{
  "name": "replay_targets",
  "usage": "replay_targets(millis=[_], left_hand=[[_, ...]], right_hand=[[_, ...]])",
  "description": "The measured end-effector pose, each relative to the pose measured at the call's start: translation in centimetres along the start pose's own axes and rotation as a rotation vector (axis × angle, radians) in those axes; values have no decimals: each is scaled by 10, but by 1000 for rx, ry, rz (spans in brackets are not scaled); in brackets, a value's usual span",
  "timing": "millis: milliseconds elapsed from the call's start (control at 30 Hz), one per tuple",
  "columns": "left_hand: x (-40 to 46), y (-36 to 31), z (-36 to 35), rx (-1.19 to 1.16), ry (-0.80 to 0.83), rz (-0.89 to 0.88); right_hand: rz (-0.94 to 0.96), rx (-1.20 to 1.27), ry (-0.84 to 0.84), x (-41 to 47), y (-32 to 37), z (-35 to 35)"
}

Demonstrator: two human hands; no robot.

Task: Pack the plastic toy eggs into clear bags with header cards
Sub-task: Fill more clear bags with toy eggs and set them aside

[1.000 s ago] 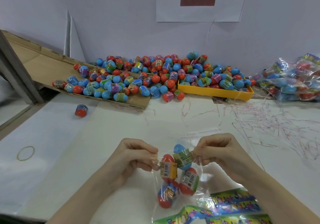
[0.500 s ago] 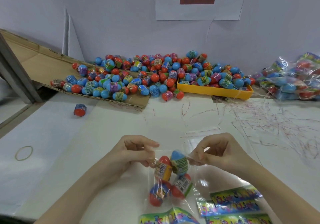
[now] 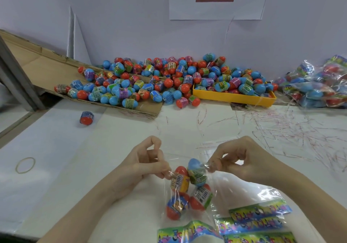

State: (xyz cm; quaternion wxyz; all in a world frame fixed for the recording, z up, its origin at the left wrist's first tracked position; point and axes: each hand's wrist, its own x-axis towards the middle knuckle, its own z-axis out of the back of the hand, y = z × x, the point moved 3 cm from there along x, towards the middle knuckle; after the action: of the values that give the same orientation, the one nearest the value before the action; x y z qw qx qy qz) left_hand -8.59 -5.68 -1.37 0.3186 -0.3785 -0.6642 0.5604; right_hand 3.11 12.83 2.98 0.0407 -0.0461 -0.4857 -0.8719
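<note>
Eggs [image 3: 189, 184], four, sat in the clear bag [image 3: 187, 201]; left hand [image 3: 144, 162] and right hand [image 3: 238, 160] pinched its mouth. At twelve o'clock, the topmost blue egg could slip out if either pinch loosened.

Over the white surface [image 3: 116, 148], the left hand [image 3: 144, 163] and right hand [image 3: 238, 160] each pinch a top edge of a clear bag [image 3: 187, 190] holding four toy eggs [image 3: 197, 173]. Header cards [image 3: 259, 210] lie just beside it; a loose egg pile [image 3: 150, 81] and yellow tray [image 3: 232, 96] sit behind.
</note>
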Motion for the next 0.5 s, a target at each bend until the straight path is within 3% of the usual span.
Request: replay_targets(millis=[333, 500], left_hand=[[0, 2, -1, 123, 22, 15], [-2, 0, -3, 167, -3, -99]], right_hand=[[53, -172, 47, 1, -2, 1], [-12, -42, 53, 4, -6, 3]])
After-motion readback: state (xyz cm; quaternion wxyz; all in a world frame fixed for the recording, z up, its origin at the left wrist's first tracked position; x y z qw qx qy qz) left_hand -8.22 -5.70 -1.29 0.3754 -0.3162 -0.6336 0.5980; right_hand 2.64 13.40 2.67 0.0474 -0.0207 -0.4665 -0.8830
